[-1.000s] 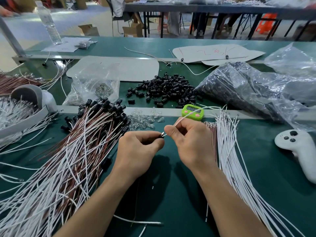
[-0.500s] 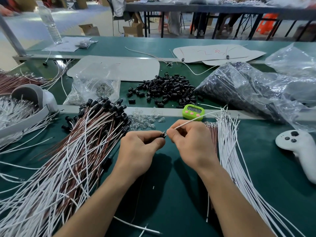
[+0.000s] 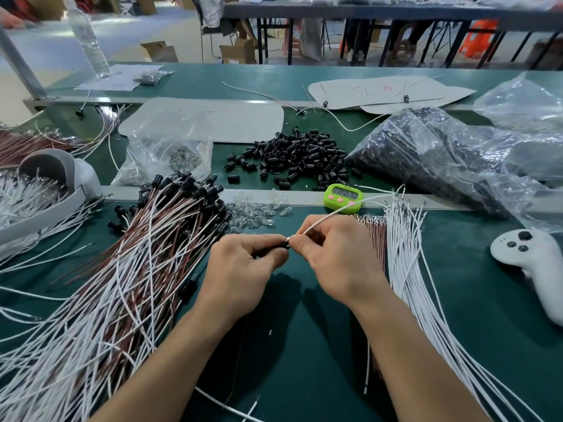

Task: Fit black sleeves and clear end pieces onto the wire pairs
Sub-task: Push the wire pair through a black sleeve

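Note:
My left hand [image 3: 243, 266] pinches a small black sleeve [image 3: 285, 245] between thumb and fingers at the table's middle. My right hand [image 3: 338, 257] pinches a white wire [image 3: 332, 213] right at the sleeve's mouth; the wire arcs up and to the right. A heap of finished white and brown wire pairs with black sleeves [image 3: 128, 269] fans out on the left. Bare white and brown wires [image 3: 408, 269] lie on the right. Loose black sleeves [image 3: 298, 156] are piled beyond the rail, and clear end pieces [image 3: 256, 213] lie beside it.
A green timer [image 3: 342, 196] sits on the rail. A white controller [image 3: 536, 263] lies at the right edge. Plastic bags [image 3: 441, 159] of parts lie at back right, another bag [image 3: 164, 153] back left. A grey headset [image 3: 51, 181] rests at left.
My hands have come closer together, and the wire's end has slid up to the black sleeve. The wire's free length has swung lower to the right.

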A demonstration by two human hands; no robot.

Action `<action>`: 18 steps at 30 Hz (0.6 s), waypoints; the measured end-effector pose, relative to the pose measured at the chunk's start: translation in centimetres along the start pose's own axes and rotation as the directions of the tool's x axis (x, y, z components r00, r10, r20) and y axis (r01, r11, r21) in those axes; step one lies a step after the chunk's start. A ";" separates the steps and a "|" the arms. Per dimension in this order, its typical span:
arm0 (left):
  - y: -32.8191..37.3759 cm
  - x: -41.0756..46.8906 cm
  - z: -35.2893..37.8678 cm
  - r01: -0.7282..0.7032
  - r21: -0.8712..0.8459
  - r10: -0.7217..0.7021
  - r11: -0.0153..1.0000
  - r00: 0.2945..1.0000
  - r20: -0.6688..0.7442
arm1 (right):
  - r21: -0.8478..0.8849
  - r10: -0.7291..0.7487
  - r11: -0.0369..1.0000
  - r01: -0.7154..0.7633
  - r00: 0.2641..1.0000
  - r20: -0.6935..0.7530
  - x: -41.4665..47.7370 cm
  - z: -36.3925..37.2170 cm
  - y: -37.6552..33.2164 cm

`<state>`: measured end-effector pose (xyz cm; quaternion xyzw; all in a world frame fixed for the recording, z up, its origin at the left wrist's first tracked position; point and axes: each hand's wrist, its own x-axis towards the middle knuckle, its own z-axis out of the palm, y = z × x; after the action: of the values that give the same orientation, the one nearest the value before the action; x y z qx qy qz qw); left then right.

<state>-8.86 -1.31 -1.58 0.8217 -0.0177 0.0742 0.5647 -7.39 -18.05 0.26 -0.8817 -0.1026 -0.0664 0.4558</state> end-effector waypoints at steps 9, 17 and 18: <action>0.7 -0.4 0.3 -0.054 0.113 0.056 0.992 0.998 -0.014 | -0.174 -0.037 0.984 0.031 0.999 -0.030 -0.1 -0.6 -0.1; 0.8 -0.1 -0.1 -0.058 -0.103 0.054 0.993 0.998 -0.037 | 0.114 -0.035 0.993 0.030 0.999 0.038 0.2 -0.3 0.3; 0.7 -0.1 -0.2 -0.052 -0.140 0.048 0.989 0.998 -0.028 | 0.142 -0.030 0.990 0.024 0.999 0.043 0.1 -0.2 0.3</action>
<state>-9.04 -1.39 -0.84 0.7781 -0.0367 0.0968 0.6195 -7.18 -18.36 0.16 -0.8469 -0.1293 -0.0454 0.5138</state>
